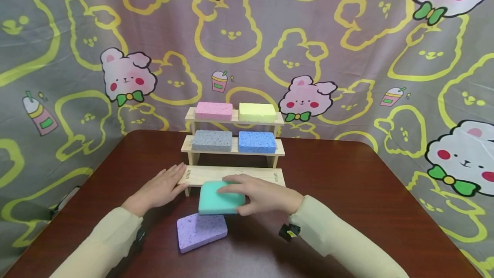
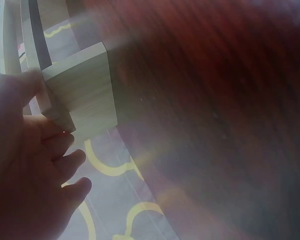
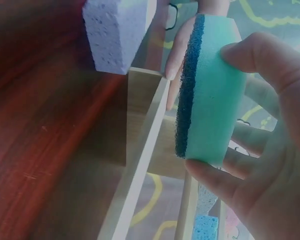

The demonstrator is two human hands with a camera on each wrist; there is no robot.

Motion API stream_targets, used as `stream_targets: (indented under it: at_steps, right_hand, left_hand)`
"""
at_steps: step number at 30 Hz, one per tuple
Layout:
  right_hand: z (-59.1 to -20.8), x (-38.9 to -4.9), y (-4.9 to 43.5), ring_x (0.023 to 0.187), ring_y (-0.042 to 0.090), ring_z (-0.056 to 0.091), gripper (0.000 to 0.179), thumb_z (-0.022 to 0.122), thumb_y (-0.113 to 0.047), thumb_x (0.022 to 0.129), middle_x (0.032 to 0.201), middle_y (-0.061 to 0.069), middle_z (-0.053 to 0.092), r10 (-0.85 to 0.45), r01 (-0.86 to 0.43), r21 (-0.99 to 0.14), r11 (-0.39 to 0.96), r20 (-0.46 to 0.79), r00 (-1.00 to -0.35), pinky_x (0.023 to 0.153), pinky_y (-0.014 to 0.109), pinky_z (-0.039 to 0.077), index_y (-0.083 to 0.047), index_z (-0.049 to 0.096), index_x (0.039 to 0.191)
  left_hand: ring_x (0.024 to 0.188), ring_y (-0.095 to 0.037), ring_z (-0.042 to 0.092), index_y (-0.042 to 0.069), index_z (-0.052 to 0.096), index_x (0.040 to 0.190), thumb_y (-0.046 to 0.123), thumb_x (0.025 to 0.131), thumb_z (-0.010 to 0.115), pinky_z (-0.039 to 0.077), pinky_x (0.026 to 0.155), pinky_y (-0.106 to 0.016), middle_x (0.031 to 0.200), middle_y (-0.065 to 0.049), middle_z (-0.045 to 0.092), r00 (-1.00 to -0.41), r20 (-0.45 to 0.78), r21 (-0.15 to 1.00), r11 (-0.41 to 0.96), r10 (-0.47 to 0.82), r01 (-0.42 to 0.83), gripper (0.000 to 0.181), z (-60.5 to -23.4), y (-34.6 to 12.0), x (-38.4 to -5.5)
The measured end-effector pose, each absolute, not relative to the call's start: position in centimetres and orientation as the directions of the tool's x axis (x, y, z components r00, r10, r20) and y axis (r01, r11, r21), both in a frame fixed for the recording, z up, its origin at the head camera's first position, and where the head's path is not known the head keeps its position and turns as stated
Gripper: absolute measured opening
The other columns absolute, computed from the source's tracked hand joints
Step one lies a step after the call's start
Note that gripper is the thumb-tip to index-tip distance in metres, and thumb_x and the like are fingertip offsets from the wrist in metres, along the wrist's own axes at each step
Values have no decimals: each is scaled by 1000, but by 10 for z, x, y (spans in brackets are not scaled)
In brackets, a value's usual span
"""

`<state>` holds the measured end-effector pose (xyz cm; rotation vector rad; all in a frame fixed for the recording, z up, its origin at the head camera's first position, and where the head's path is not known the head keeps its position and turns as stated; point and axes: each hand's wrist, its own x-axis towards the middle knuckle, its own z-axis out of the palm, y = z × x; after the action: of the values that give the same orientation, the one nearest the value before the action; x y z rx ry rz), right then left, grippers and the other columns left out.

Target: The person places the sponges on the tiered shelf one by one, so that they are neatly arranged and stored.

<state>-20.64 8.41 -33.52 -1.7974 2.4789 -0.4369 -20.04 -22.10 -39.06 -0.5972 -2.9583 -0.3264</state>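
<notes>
My right hand (image 1: 260, 192) grips a teal scouring sponge (image 1: 218, 198) by its edges, just above and in front of the lowest step of a wooden three-tier rack (image 1: 231, 175). In the right wrist view the sponge's dark scouring layer (image 3: 187, 95) shows along one side. With my left hand (image 1: 160, 188) I hold the left end of that lowest step, the thumb at its front and the fingers (image 2: 65, 145) on its side. A purple sponge (image 1: 202, 233) lies on the table below the teal one.
On the rack's middle step sit a grey sponge (image 1: 212, 141) and a blue sponge (image 1: 257, 142). Above them, the top step bears a pink sponge (image 1: 214, 110) and a yellow sponge (image 1: 257, 112). A patterned curtain (image 1: 239, 67) hangs around the dark table (image 1: 339, 209).
</notes>
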Motion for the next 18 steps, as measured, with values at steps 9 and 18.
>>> stream_targets:
  at_steps: [9, 18]
  right_hand:
    - [-330, -222, 66, 122, 20, 38, 52, 65, -26, 84, 142, 11, 35, -920, -918, -233, 321, 154, -360, 96, 30, 38, -19, 49, 133]
    - [-334, -242, 52, 126, 23, 36, 52, 65, -27, 84, 143, 11, 34, -889, -906, -192, 378, 198, -413, 98, 34, 36, -19, 50, 133]
  left_hand:
    - [130, -41, 26, -10, 30, 138, 32, 95, 49, 21, 103, -54, 142, -26, 30, -922, 132, 201, 901, 363, 383, 63, -390, -221, -200]
    - [130, -41, 26, -9, 30, 139, 34, 95, 48, 21, 103, -55, 142, -26, 30, -923, 135, 206, 901, 361, 383, 64, -390, -221, -200]
